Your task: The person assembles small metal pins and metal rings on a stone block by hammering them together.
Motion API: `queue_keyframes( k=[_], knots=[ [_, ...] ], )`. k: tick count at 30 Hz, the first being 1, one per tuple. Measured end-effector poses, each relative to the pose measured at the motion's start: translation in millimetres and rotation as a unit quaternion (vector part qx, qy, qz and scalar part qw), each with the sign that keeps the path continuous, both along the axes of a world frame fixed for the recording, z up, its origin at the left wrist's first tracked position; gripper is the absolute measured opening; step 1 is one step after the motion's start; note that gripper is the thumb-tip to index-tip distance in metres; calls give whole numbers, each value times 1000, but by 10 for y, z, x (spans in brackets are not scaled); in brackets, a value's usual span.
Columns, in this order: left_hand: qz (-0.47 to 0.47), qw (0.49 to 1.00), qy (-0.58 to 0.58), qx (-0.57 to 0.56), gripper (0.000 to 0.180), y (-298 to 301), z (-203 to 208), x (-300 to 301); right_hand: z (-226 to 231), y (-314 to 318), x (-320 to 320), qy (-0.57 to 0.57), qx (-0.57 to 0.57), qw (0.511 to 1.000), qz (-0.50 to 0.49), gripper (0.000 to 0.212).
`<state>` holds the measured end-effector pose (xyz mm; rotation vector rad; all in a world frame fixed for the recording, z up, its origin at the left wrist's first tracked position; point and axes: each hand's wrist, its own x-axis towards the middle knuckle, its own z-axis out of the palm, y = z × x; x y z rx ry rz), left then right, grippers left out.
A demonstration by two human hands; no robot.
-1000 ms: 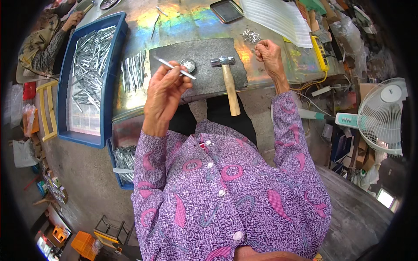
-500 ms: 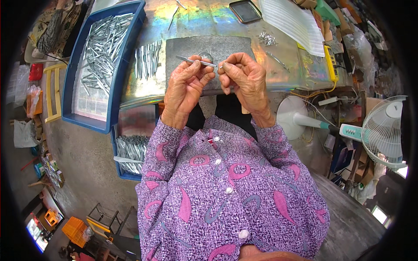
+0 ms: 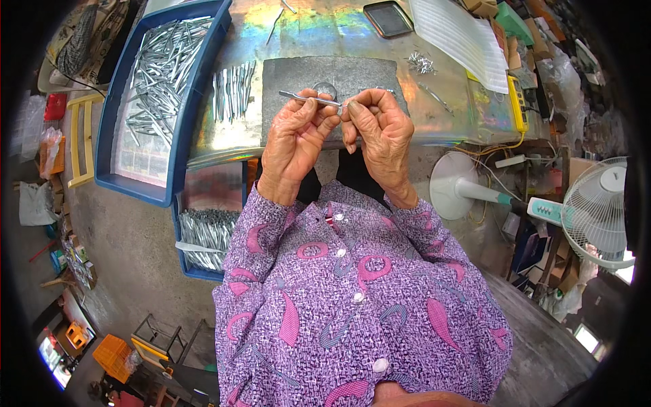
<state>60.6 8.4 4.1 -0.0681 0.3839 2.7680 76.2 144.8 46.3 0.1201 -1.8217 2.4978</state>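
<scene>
Left fingers [image 3: 304,117] clamped on metal strip [image 3: 290,94], right fingers [image 3: 367,117] together at its tip, any markings indiscernible

Two hands [image 3: 295,139], one held strip [image 3: 291,95], two blue bins [image 3: 174,163], one fan [image 3: 597,211], seemingly one round dish [image 3: 327,87]

Single head-worn fisheye view, upright, facing steeply down, shirt [image 3: 407,285] closest, nearer than left hand [image 3: 293,144] and right hand [image 3: 385,139], bench [image 3: 322,34] stretching out beyond them
</scene>
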Motion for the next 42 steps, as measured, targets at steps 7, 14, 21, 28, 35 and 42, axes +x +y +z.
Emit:
queue_keyframes(
  k=[7, 14, 21, 28, 35, 42],
  knots=[
    [-2, 1000, 7, -5, 15, 13, -12, -3, -23, -2, -4, -2, 9, 1000, -1, 12],
    [12, 999, 17, -26, 16, 35, -35, 12, -57, -69, 50, 31, 94, 993, -71, 8],
    [98, 982, 117, -115, 16, 108, 60, 30, -97, -146, 103, -10, 25, 995, -92, 7],
    [134, 954, 104, -248, 16, 127, 209, 46, -199, -156, 46, -56, -58, 994, -71, 10],
    [114, 935, 39, -332, 14, 118, 139, 21, -288, -249, 18, -25, 13, 993, -111, 8],
    [121, 875, 107, -457, 12, -28, 130, -82, -298, -190, 24, -114, -78, 990, -24, 13]
  ],
)
